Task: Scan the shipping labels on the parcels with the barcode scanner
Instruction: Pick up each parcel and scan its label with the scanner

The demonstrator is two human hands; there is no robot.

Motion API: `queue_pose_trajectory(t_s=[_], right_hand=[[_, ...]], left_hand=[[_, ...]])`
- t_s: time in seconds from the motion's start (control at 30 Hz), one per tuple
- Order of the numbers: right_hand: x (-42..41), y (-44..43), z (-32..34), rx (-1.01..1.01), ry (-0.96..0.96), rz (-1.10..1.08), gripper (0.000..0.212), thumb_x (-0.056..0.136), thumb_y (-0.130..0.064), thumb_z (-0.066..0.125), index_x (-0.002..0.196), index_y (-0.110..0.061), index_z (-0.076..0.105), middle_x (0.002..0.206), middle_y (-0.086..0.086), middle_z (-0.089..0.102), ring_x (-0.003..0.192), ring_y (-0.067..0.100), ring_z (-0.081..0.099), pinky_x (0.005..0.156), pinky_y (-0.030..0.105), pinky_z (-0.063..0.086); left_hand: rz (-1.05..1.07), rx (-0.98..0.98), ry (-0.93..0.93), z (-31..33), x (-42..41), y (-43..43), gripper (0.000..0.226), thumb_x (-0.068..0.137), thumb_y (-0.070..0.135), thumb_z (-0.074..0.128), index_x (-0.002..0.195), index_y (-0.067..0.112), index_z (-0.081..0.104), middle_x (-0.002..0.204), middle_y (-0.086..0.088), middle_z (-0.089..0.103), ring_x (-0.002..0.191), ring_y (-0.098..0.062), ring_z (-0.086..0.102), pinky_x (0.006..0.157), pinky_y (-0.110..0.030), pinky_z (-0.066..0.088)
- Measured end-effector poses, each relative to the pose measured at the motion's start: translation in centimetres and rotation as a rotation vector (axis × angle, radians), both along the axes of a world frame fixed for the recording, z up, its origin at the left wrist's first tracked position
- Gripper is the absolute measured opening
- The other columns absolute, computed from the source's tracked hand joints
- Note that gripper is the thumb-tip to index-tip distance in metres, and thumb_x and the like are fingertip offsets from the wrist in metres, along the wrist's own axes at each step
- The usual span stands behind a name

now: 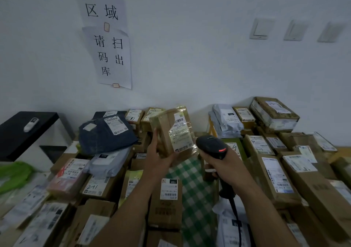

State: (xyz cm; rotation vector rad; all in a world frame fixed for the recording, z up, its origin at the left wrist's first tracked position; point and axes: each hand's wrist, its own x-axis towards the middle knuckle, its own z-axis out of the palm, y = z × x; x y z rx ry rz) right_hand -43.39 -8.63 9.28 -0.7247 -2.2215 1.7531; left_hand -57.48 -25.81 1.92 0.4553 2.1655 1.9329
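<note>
Head view: your left hand is gripping a small brown box from below and along its left side, holding it upright in the air above the middle of the parcel pile. Its white label is facing you under shiny clear tape. Your right hand is clutching the black scanner by the handle, just beside the box's lower right corner; a red light is glowing on top. A black cable is trailing down from the handle. Your hands are working apart, each clamped on its own thing.

- A checked cloth is showing between boxes below.
- A blue bag is lying at the pile's back left.
- A black table at far left is carrying a white remote.
</note>
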Motion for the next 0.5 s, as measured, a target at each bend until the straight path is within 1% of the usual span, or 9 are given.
queue_pose_trajectory(t_s=[0.03,0.07,0.17,0.23,0.3,0.37,0.43,0.47,0.5], right_hand=[[0.3,-0.3,0.3,0.003,-0.012,0.040,0.039,0.088,-0.038,0.080,0.123,-0.036,0.064,0.100,-0.006,0.077,0.076,0.009,0.076,0.074,0.036,0.063],[0.5,-0.7,0.5,0.005,-0.023,0.076,0.037,0.090,-0.036,0.079,0.124,-0.036,0.063,0.100,-0.006,0.077,0.074,0.010,0.077,0.070,0.031,0.061],[0.9,-1.3,0.9,0.005,-0.058,0.129,0.030,0.093,-0.034,0.076,0.120,-0.036,0.063,0.092,-0.004,0.078,0.069,0.010,0.075,0.064,0.023,0.055],[1.1,-1.7,1.1,0.005,-0.064,0.135,0.025,0.093,-0.034,0.075,0.116,-0.035,0.065,0.086,-0.002,0.078,0.066,0.009,0.073,0.062,0.021,0.054],[1.2,-2.0,1.2,0.004,-0.069,0.138,0.023,0.093,-0.034,0.076,0.114,-0.035,0.066,0.085,0.002,0.078,0.064,0.011,0.071,0.063,0.024,0.055],[1.3,-2.3,1.3,-0.004,-0.065,0.145,0.023,0.093,-0.034,0.076,0.114,-0.035,0.066,0.083,0.003,0.077,0.063,0.012,0.071,0.062,0.023,0.054],[1.3,-2.5,1.5,0.000,-0.058,0.150,0.020,0.093,-0.033,0.076,0.111,-0.034,0.066,0.080,0.002,0.076,0.061,0.011,0.070,0.060,0.022,0.054],[1.3,-2.6,1.6,0.005,-0.057,0.152,0.019,0.094,-0.033,0.075,0.110,-0.034,0.065,0.079,0.002,0.075,0.060,0.010,0.070,0.060,0.021,0.055],[1.3,-2.8,1.7,0.012,-0.060,0.155,0.019,0.094,-0.034,0.075,0.110,-0.035,0.065,0.079,0.002,0.075,0.060,0.009,0.069,0.061,0.022,0.055]], left_hand=[[0.010,-0.019,0.021,-0.2,-0.3,0.0,0.114,0.076,0.031,0.092,0.158,0.054,0.016,0.155,0.014,0.042,0.141,-0.012,0.044,0.111,-0.046,0.048],[0.018,-0.046,0.045,-0.3,-0.5,-0.1,0.116,0.074,0.036,0.093,0.159,0.053,0.016,0.155,0.014,0.042,0.141,-0.011,0.045,0.112,-0.049,0.048],[0.053,-0.121,0.127,-0.8,-1.5,-0.2,0.122,0.067,0.058,0.090,0.160,0.054,0.011,0.158,0.006,0.040,0.143,-0.014,0.043,0.114,-0.052,0.045],[0.072,-0.137,0.147,-1.0,-2.1,-0.3,0.123,0.065,0.064,0.087,0.160,0.054,0.009,0.158,0.002,0.039,0.143,-0.015,0.042,0.115,-0.051,0.044],[0.085,-0.157,0.172,-1.2,-2.6,-0.6,0.123,0.065,0.063,0.086,0.160,0.054,0.008,0.156,0.000,0.042,0.141,-0.016,0.044,0.115,-0.051,0.044],[0.084,-0.167,0.185,-0.9,-2.6,-0.7,0.123,0.068,0.058,0.089,0.159,0.055,0.007,0.156,0.000,0.043,0.142,-0.017,0.044,0.115,-0.051,0.043],[0.085,-0.187,0.186,-0.7,-2.4,-0.9,0.123,0.070,0.049,0.091,0.161,0.051,0.008,0.156,-0.001,0.041,0.143,-0.019,0.042,0.114,-0.044,0.040],[0.089,-0.190,0.192,-0.7,-2.3,-1.0,0.124,0.070,0.049,0.091,0.162,0.049,0.008,0.156,-0.001,0.042,0.143,-0.019,0.041,0.114,-0.043,0.040],[0.096,-0.184,0.199,-0.7,-2.3,-1.1,0.124,0.068,0.053,0.090,0.162,0.048,0.008,0.155,-0.001,0.043,0.143,-0.020,0.041,0.114,-0.045,0.041]])
